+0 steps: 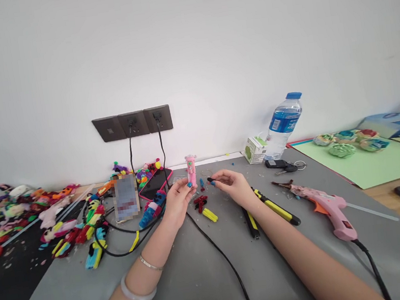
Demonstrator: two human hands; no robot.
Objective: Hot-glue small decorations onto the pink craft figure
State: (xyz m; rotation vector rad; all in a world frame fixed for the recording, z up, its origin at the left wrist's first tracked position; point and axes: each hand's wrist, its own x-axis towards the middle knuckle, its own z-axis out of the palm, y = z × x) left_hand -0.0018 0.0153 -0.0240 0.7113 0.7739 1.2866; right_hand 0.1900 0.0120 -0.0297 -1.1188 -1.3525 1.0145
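My left hand [178, 200] is closed on a small pink fuzzy figure [190, 165], which it holds upright above the grey mat [206, 278]. To its right, my right hand [232, 185] pinches a small black piece [210, 179], too small to name surely. The piece and the figure are apart. On the mat between and below the hands lie a dark red fuzzy piece [200, 203], a yellow fuzzy piece [209, 215] and a tiny blue piece [202, 184]. Yellow-and-black tool handles [278, 208] lie beside my right forearm; the tool's head is hidden.
At right lie a pink glue gun [327, 206] and keys [286, 165]. A water bottle [282, 126] and a small box [255, 149] stand by the wall. At left are several fuzzy figures [92, 217], a phone [156, 183] and a looping black cable [125, 253].
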